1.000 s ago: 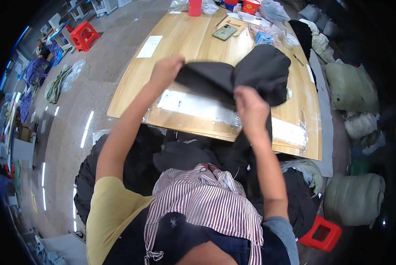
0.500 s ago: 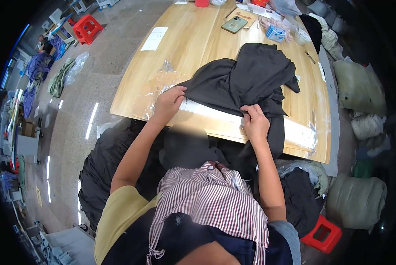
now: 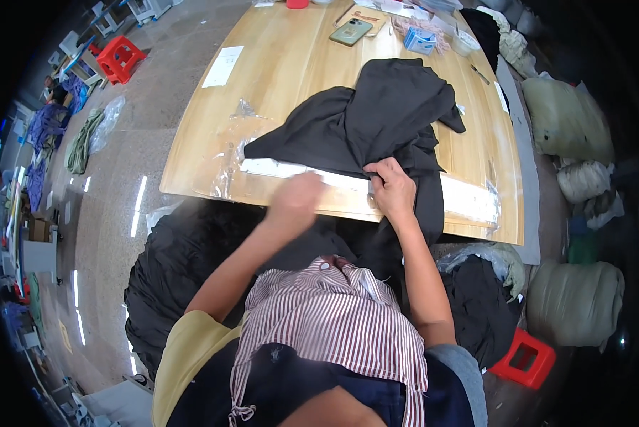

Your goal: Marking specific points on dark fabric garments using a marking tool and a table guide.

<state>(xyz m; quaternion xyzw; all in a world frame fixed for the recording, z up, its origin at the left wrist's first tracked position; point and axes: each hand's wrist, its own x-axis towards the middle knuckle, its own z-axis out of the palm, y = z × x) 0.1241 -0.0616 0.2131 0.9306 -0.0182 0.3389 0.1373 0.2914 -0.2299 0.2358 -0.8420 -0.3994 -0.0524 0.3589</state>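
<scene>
A dark grey garment [image 3: 376, 117] lies crumpled on a wooden table [image 3: 291, 64], partly over a clear plastic bag [image 3: 469, 199] spread along the near edge. My right hand [image 3: 390, 186] pinches the garment's near edge at the table front, where part of the cloth hangs over the edge. Blurred by motion, my left hand [image 3: 296, 203] hovers over the plastic bag just left of the right hand; I cannot see anything in it. A white strip inside the bag shows between the two hands.
A phone [image 3: 351, 31], a small blue box [image 3: 420, 40] and a paper sheet [image 3: 223, 65] lie farther back on the table. Dark fabric is heaped below the table front [image 3: 191, 263]. Stuffed sacks [image 3: 568, 121] and a red stool [image 3: 524, 358] stand at the right.
The garment went from held up in both hands to lying on the table. My left hand has let go of its left edge and moved right toward my right hand.
</scene>
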